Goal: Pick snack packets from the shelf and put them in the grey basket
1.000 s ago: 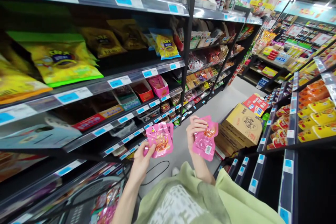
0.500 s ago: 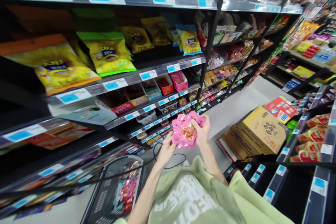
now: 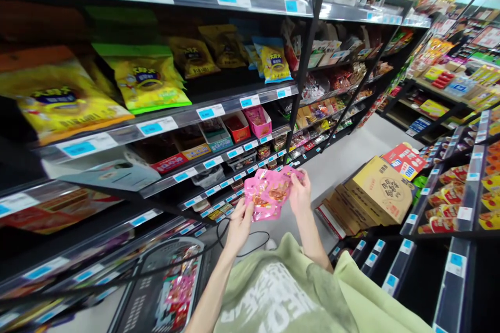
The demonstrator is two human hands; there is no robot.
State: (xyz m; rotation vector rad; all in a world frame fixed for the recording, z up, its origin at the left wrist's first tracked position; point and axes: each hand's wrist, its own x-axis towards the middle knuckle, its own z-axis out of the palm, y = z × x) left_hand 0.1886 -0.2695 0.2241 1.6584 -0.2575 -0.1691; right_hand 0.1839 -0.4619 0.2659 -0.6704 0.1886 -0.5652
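Several pink snack packets, fanned out and overlapping, are held in front of my body above the aisle floor. My left hand pinches their lower left edge, thumb on top. At the upper right edge, my right hand grips them with its thumb pressed on the front. Pictures of reddish food show on the packet fronts. Down to the left, a dark shopping basket contains more pink and red packets.
Shelves with yellow snack bags and small open boxes run along my left. Stacked cardboard boxes stand on the floor to the right, beside a shelf of red packs. A black cord loops below my hands.
The pink packets have spread apart, so more of their fronts show. My view has turned slightly right, shifting the shelves and boxes leftward.
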